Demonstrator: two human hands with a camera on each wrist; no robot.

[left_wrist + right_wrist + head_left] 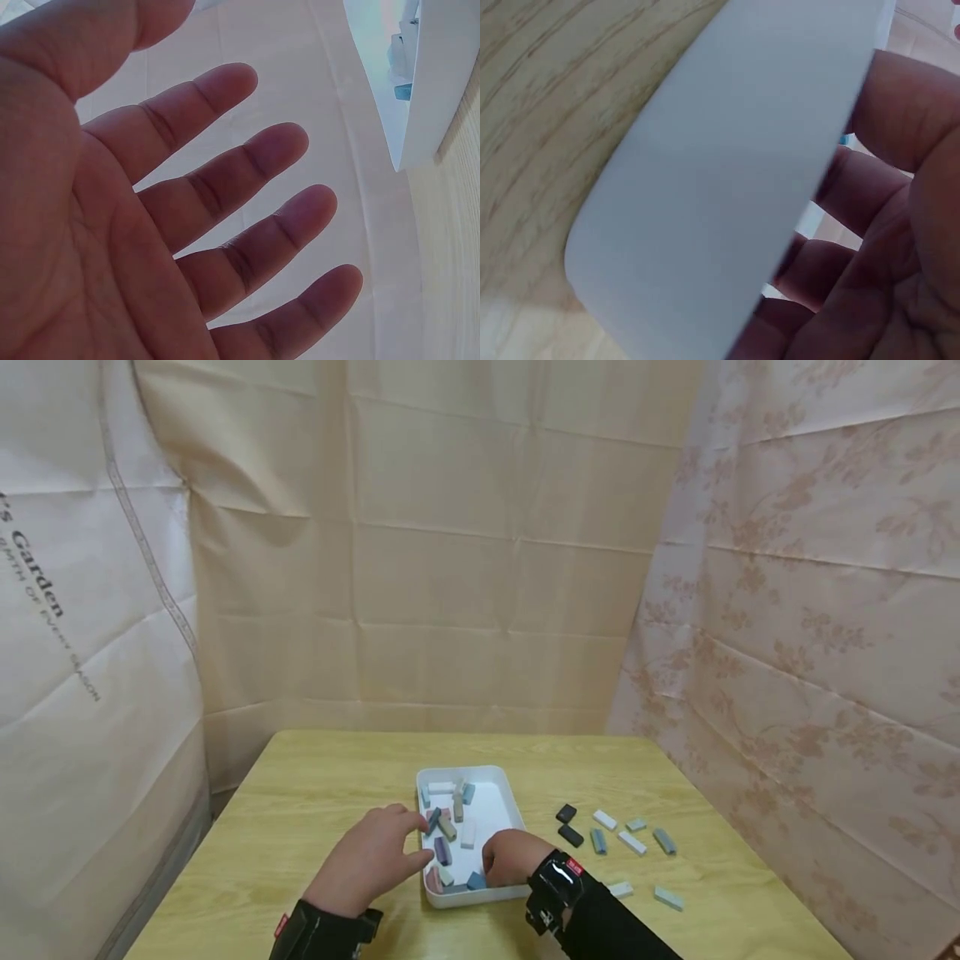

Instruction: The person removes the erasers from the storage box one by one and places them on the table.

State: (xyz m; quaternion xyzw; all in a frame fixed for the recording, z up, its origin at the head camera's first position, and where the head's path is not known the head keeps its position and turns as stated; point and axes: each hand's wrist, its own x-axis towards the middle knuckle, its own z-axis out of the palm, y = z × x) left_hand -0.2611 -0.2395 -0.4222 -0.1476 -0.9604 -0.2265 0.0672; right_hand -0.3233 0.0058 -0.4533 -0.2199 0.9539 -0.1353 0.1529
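Observation:
A white rectangular tray stands on the table with several small oblong blocks in it, among them a purple block, a white block and a blue block. My left hand hovers beside the tray's left wall, and its spread fingers hold nothing in the left wrist view. At the tray's near right corner, my right hand reaches in with bent fingers. The tray wall hides its fingertips in the right wrist view, so whatever they touch or hold does not show.
Right of the tray, several loose blocks lie on the wooden table, including a black block, a blue-green block and a pale green block. Beige cloth hangs behind the table, with patterned cloth on the right.

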